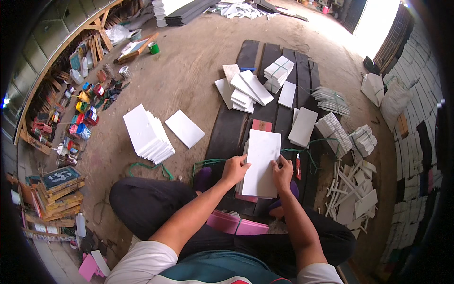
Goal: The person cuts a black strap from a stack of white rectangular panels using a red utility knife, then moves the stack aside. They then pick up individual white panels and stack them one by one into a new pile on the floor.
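A stack of white rectangular foam sheets (264, 163) stands between my knees on dark boards. My left hand (235, 171) is closed on its left edge, thumb near the top face. On the opposite edge, my right hand (283, 173) grips with fingers curled. Pink and red pieces (261, 125) show beyond the stack's far end. To the right of my right hand lies a red utility knife (298, 166). Green strapping (312, 154) trails past it, and another green strap (208, 162) lies left of the stack. A tied pink bundle (236, 223) rests close to my body.
A fanned white pile (147, 135) and a single sheet (185, 128) lie on the floor at left. Loose sheets (243, 90) and a tied bundle (279, 73) are ahead. Scraps (354, 191) heap at right. Paint cans (87, 111) and frames (61, 189) line the left side.
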### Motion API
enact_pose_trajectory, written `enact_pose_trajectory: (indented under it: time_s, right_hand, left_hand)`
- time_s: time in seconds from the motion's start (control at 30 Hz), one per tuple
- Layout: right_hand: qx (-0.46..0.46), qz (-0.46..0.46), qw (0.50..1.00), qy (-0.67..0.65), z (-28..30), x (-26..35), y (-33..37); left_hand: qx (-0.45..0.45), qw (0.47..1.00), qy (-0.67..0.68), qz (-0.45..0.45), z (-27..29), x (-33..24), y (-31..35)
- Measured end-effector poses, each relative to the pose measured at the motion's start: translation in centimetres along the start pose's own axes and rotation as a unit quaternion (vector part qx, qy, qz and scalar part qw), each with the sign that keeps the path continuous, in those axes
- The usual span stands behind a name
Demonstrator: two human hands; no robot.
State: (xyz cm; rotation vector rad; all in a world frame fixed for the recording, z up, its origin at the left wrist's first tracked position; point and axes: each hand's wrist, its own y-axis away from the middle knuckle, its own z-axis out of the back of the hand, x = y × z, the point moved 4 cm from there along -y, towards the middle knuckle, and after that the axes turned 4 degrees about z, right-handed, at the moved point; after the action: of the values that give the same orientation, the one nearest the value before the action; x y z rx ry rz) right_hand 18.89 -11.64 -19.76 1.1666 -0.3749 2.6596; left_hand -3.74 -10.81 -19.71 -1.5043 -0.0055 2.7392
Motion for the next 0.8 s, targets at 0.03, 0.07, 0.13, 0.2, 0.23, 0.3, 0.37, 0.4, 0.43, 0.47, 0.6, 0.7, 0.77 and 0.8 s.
enact_pose_trajectory:
  time_s: [0.03, 0.07, 0.13, 0.2, 0.23, 0.3, 0.37, 0.4, 0.43, 0.47, 0.6, 0.7, 0.77, 0.8]
  right_hand:
    - [0.001, 0.001, 1.0, 0.007, -0.2, -0.2, 0.0]
    - [-0.001, 0.002, 1.0, 0.011, -0.3, -0.2, 0.1]
    - [-0.005, 0.003, 1.0, 0.018, -0.4, -0.3, 0.2]
    - [-0.008, 0.011, 1.0, 0.023, -0.5, -0.5, 0.2]
    - [-0.009, 0.015, 1.0, 0.025, -0.5, -0.4, 0.2]
    - [-0.005, 0.008, 0.999, 0.038, -0.5, -0.2, 0.2]
    - [0.005, -0.004, 0.998, 0.063, -0.2, 0.3, 0.2]
    - [0.014, -0.011, 0.997, 0.082, 0.2, 0.7, 0.1]
    - [0.025, -0.018, 0.995, 0.099, 0.3, 1.4, 0.0]
    - [-0.002, 0.009, 0.99, 0.143, 0.7, 2.7, -0.1]
    - [-0.037, 0.162, 0.975, 0.146, -1.6, 8.6, -1.4]
    - [0.022, 0.237, 0.969, 0.06, -6.0, 13.8, -2.2]
    - [0.086, 0.263, 0.96, 0.035, -9.8, 16.7, -2.5]
    - [0.111, 0.268, 0.956, 0.047, -11.7, 17.0, -2.9]
  left_hand:
    - [0.002, 1.0, 0.0, 0.003, -0.2, 0.2, 0.0]
    - [0.005, 1.0, 0.0, 0.006, -0.3, 0.5, 0.0]
    - [0.015, 0.999, 0.006, 0.032, -0.6, 0.8, 0.2]
    - [0.018, 0.999, 0.012, 0.043, -0.8, 1.2, 0.3]
    - [0.016, 0.999, 0.015, 0.041, -0.9, 1.4, 0.3]
    - [0.028, 0.998, 0.022, 0.052, -0.8, 1.5, 0.4]
    - [0.057, 0.995, 0.031, 0.078, -0.4, 1.1, 0.2]
    - [0.054, 0.995, 0.041, 0.076, -0.1, 1.1, 0.1]
    - [0.049, 0.995, 0.048, 0.076, 0.1, 1.2, -0.1]
    - [0.044, 0.995, 0.056, 0.076, 0.4, 1.4, -0.4]
    - [-0.04, 0.989, 0.111, 0.091, 1.4, 5.1, -3.0]
    - [-0.085, 0.947, 0.223, 0.216, 2.9, 9.1, -4.8]
    - [-0.129, 0.908, 0.286, 0.277, 3.8, 13.2, -5.8]
    - [-0.138, 0.88, 0.33, 0.311, 4.0, 14.8, -6.1]
